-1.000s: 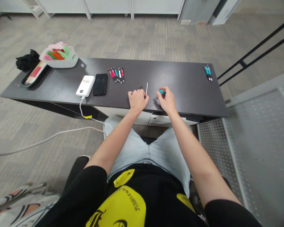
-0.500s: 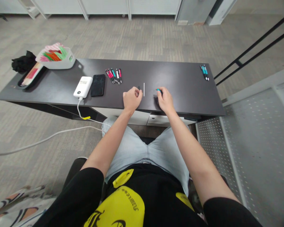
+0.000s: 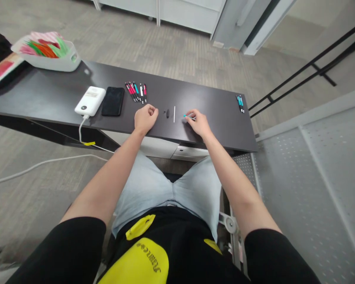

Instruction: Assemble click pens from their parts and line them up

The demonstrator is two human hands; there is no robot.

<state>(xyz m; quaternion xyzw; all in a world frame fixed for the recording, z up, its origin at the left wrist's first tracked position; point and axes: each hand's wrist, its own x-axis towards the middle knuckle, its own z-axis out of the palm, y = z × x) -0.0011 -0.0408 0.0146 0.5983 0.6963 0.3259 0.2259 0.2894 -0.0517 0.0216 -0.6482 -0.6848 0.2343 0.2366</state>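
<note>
My left hand (image 3: 146,118) rests on the dark desk with its fingers curled closed; whatever they might hold is hidden. To its right lie a short black pen part (image 3: 167,113), a tiny dark piece (image 3: 165,111) and a thin white pen refill (image 3: 174,114), set upright in the view. My right hand (image 3: 198,122) is just right of the refill. Its thumb and fingers pinch a blue pen barrel (image 3: 185,116), of which only the blue end shows clearly.
Several red, blue and white pens (image 3: 136,92) lie behind my left hand. A black phone (image 3: 113,101) and a white power bank (image 3: 90,100) with a cable are further left, near a white basket (image 3: 51,63). Blue pens (image 3: 240,103) lie at the desk's (image 3: 219,102) right end.
My left hand has moved left, away from the refill, and the black pen part now lies uncovered on the desk. My right hand still pinches the blue barrel. The view has turned.
</note>
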